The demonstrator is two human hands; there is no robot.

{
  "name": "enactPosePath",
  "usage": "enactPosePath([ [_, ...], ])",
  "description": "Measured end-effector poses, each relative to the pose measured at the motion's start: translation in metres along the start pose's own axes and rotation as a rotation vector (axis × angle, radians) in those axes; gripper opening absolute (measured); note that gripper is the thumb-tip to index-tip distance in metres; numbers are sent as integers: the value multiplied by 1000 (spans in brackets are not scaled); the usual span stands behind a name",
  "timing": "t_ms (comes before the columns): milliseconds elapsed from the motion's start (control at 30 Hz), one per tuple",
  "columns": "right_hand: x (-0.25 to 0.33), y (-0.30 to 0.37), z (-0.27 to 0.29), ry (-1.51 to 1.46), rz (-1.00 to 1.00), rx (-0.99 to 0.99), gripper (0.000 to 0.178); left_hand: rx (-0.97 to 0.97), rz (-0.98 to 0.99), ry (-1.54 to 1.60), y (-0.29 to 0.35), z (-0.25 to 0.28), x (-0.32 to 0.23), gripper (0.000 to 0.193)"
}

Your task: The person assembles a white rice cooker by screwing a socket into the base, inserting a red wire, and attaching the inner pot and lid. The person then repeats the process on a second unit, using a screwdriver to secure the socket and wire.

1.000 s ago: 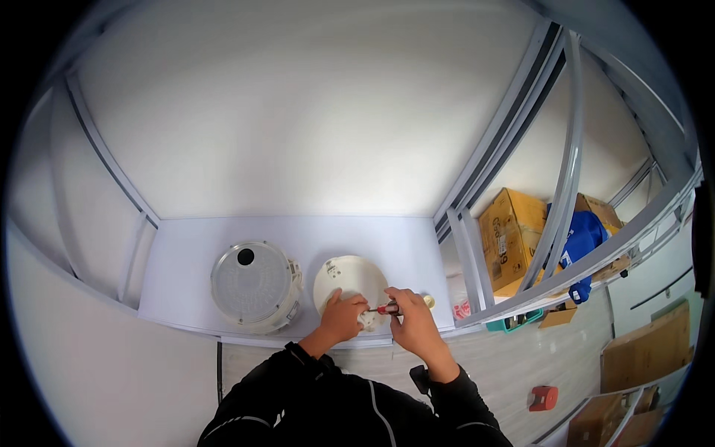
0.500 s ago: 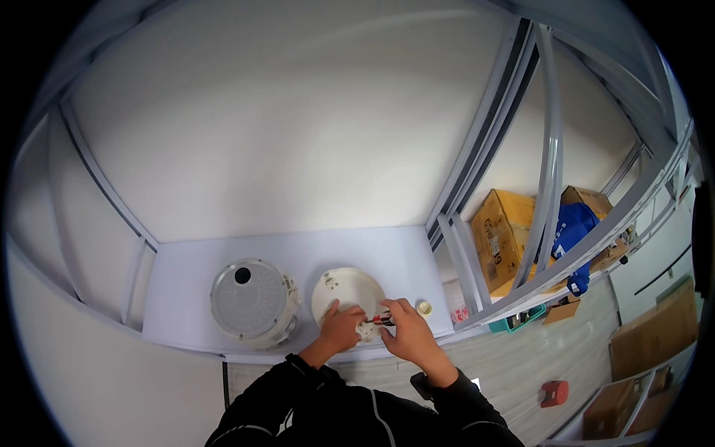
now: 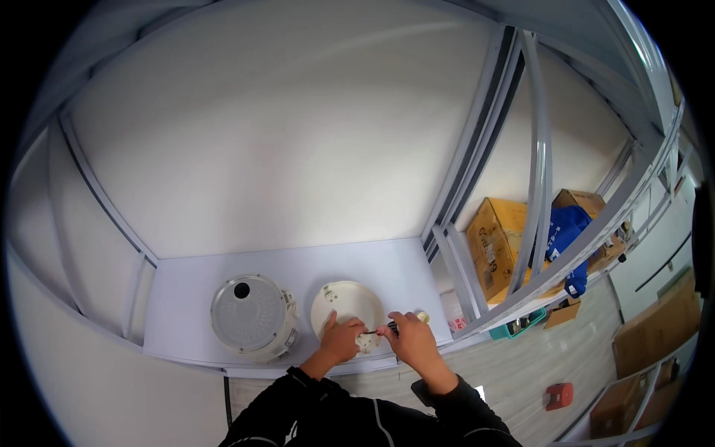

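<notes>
A round cream dish (image 3: 344, 296) with small printed sprigs lies near the front edge of the white table. Over its near part, my left hand (image 3: 339, 341) is closed, fingers pointing right; a small pale piece at its fingertips is too small to name. Just right of it, my right hand (image 3: 414, 344) grips what looks like a screwdriver (image 3: 392, 326) with a dark and red handle. Its thin shaft points left toward my left fingertips, and the tip is hard to see. A small round cream lid or cup (image 3: 423, 316) sits beyond my right hand.
Left of the dish stands a round white tub (image 3: 249, 316) with a grey lid and dark hole. Metal frame posts (image 3: 473, 141) rise at the right. Beyond are a yellow carton (image 3: 497, 242), a blue bag (image 3: 568, 242), a teal basket (image 3: 519, 325) and a red stool (image 3: 558, 396).
The view has shifted, so table and dish appear slightly lower. My right hand has turned a little around the tool's handle; my left hand keeps its place over the dish.
</notes>
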State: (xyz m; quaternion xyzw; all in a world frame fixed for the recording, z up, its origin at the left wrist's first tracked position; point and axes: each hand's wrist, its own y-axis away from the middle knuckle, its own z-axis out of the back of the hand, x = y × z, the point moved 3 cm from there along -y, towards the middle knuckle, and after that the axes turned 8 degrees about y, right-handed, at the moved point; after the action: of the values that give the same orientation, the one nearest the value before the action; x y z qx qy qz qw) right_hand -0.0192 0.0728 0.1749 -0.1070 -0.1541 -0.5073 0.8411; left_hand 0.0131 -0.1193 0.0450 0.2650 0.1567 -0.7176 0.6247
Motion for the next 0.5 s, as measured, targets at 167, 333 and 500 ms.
enactPosePath([
  [167,5,3,7,-187,288,-144,52,-49,-11,26,-1,-5,3,40],
  [333,3,2,1,-236,345,-229,55,-73,-10,41,-4,-1,-2,30],
  [500,2,-2,1,-273,367,-252,52,-148,-18,36,-15,-6,5,18],
])
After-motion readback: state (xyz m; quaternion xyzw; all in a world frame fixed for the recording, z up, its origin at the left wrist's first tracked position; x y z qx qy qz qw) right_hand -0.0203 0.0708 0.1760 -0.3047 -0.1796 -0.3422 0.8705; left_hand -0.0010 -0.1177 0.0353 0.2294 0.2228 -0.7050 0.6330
